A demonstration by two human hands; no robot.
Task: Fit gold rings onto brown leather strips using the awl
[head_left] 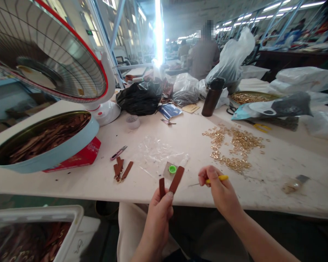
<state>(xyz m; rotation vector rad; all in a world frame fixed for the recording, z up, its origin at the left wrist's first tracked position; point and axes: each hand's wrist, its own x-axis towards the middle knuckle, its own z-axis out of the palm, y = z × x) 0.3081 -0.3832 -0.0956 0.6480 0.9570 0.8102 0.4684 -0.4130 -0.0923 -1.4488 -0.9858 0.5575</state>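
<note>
My left hand (161, 209) is closed around a brown leather strap (177, 179), whose two ends stick up apart from the fingers. In my right hand (217, 185) is a thin pointed awl with a yellow handle (223, 178), its needle aimed left towards the strap but apart from it. Just behind the strap, a small green cup (172, 169) sits on a greyish square. Several finished-looking brown leather tabs (127, 171) with metal rings lie to the left. A spread of gold metal rings (243, 145) covers the table beyond my right hand.
At left, a blue round tin (93, 136) of leather strips leans on a red box (84, 156) below a fan (105, 72). Pink snips (118, 153) and clear plastic film (155, 151) lie mid-table. A dark bottle (213, 98) and bags stand behind. A white bin (79, 218) is at lower left.
</note>
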